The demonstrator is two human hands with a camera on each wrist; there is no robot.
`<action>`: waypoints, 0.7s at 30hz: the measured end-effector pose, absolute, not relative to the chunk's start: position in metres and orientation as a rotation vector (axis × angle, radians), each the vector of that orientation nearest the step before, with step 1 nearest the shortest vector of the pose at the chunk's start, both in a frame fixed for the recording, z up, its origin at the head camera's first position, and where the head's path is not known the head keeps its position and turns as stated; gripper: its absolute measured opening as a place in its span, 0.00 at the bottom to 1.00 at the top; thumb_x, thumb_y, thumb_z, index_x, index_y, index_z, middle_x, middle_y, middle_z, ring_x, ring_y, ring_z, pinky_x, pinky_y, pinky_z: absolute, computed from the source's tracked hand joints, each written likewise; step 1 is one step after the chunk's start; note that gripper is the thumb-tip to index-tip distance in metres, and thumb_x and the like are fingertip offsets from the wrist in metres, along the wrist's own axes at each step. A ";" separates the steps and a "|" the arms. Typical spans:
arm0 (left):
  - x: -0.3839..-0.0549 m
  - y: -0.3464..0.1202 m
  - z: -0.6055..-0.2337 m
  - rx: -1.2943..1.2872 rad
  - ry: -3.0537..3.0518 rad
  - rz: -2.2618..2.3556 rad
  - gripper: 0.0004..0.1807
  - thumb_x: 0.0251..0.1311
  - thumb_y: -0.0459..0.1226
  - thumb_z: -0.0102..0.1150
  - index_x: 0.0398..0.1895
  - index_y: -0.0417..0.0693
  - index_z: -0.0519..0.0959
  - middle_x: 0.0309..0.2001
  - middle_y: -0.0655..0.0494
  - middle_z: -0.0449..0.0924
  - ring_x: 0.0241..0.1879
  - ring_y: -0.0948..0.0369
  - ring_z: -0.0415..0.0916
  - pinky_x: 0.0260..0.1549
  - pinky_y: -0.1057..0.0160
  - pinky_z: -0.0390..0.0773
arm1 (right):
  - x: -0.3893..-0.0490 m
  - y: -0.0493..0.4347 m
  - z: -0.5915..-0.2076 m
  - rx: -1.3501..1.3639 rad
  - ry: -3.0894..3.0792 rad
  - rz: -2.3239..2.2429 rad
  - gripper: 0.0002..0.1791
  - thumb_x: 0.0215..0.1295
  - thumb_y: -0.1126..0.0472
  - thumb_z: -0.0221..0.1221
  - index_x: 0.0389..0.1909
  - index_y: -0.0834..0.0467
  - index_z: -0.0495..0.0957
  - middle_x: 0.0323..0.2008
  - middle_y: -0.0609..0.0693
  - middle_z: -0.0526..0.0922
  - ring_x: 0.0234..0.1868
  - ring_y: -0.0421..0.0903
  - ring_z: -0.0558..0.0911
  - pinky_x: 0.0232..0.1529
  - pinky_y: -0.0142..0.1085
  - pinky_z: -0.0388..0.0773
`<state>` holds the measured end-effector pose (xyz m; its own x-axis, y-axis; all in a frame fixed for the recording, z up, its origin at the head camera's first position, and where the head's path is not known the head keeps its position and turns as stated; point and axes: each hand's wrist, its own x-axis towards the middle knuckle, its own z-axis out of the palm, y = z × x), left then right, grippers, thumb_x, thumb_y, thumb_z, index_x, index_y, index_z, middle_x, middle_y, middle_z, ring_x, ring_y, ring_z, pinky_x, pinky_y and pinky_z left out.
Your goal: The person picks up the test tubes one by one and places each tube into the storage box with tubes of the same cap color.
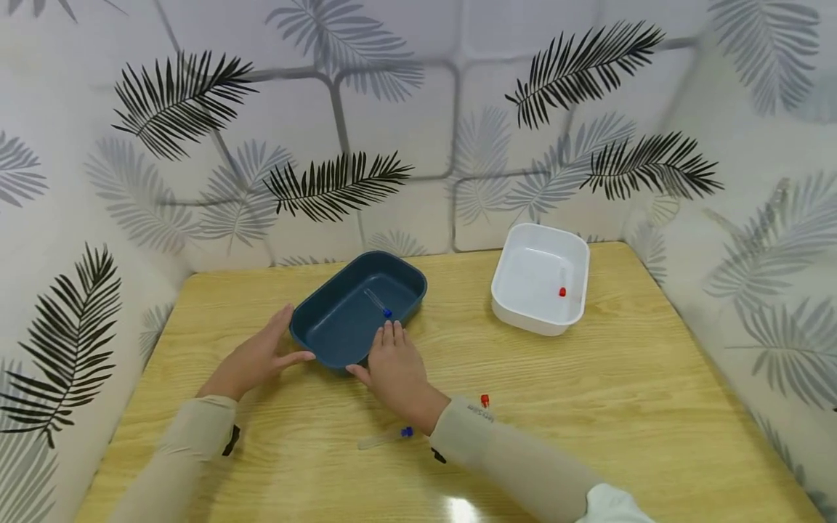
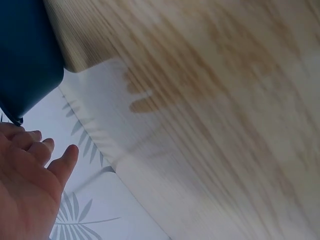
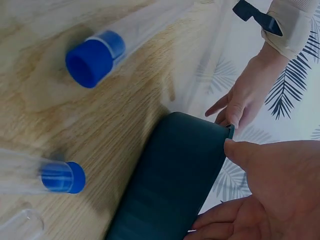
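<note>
A dark blue rectangular basin stands tilted at an angle on the wooden table, with a clear blue-capped tube inside it. My left hand is at its left front corner, fingers along the side and thumb near the rim. Across the front right corner, my right hand has fairly straight fingers along the right side. In the right wrist view its thumb touches the rim of the basin. Another blue-capped tube lies on the table below my right hand. The right wrist view shows two blue-capped tubes there.
A white basin stands at the back right, holding a red-capped tube. Beside my right sleeve a red cap shows, the rest of it hidden by the arm. A leaf-patterned wall covering borders the table.
</note>
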<state>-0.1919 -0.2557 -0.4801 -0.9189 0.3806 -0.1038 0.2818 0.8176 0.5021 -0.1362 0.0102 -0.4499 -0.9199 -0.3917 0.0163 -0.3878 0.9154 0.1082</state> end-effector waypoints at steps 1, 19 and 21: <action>-0.192 -0.255 -0.480 0.519 2.803 0.723 0.58 0.50 0.68 0.50 0.74 0.50 0.33 0.73 0.50 0.31 0.70 0.47 0.38 0.61 0.42 0.51 | -0.137 0.010 -0.450 0.610 -3.052 -0.165 0.46 0.65 0.31 0.35 0.63 0.68 0.64 0.63 0.63 0.65 0.65 0.54 0.64 0.63 0.42 0.60; -0.178 -0.239 -0.491 0.525 2.951 0.693 0.53 0.55 0.66 0.44 0.74 0.48 0.38 0.72 0.41 0.42 0.69 0.45 0.47 0.60 0.44 0.57 | -0.147 0.022 -0.466 0.544 -3.105 -0.052 0.55 0.59 0.25 0.31 0.67 0.70 0.54 0.68 0.65 0.54 0.69 0.56 0.53 0.66 0.43 0.53; -0.175 -0.236 -0.491 0.535 2.981 0.690 0.52 0.56 0.66 0.44 0.74 0.46 0.39 0.72 0.40 0.43 0.68 0.45 0.49 0.59 0.44 0.59 | -0.149 0.024 -0.468 0.543 -3.112 -0.009 0.55 0.58 0.24 0.31 0.68 0.70 0.52 0.68 0.65 0.52 0.70 0.56 0.51 0.66 0.43 0.52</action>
<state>-0.1752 -0.2357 -0.4912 -0.9401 0.3382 0.0423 0.3223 0.8420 0.4327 -0.1489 0.0239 -0.4681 -0.9408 -0.3384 -0.0183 -0.3385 0.9409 0.0027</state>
